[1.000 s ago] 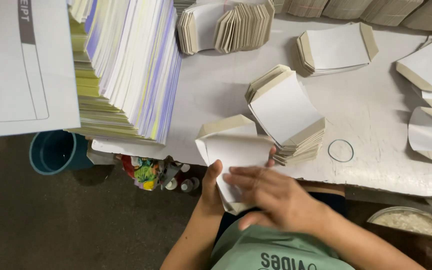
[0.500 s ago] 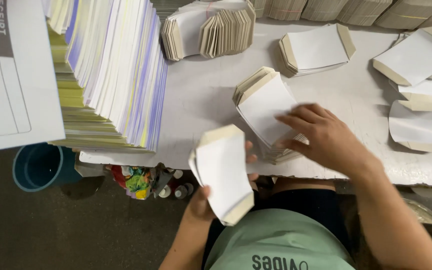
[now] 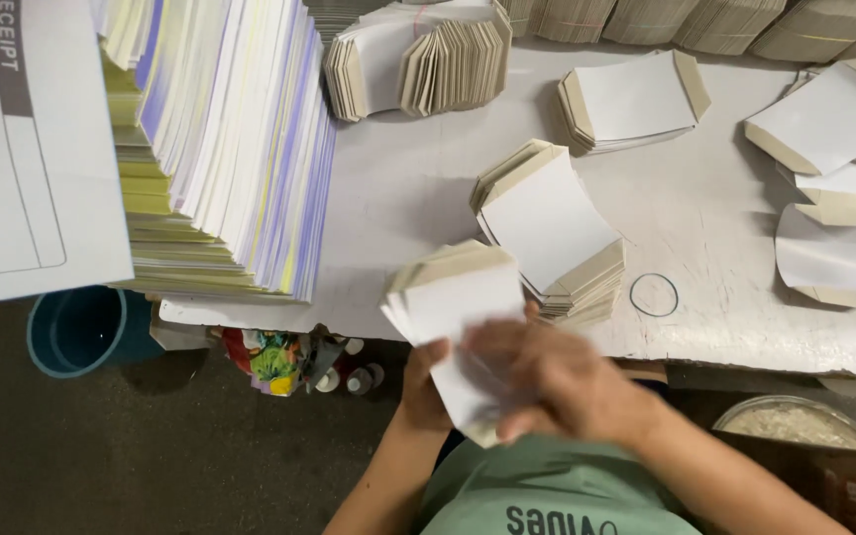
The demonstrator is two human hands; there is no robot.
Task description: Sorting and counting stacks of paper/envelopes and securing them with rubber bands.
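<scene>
Both hands, left hand (image 3: 426, 381) and right hand (image 3: 557, 381), grip one card bundle (image 3: 453, 307); one rubber band (image 3: 654, 294) lies nearby.

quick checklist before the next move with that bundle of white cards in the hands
1. Left hand grips the small bundle of white cards with tan edges from below: ok.
2. Right hand lies over the bundle's near end: ok, though blurred.
3. Bundle squared up: cannot tell, its edges look fanned and the near end is hidden.
4. Thin dark rubber band ring lies flat on the white table, near the hands: ok.
5. Fanned stack of white cards beside the bundle stands apart from it: ok.
6. Stack tidy: not ok, layers are skewed.
</scene>
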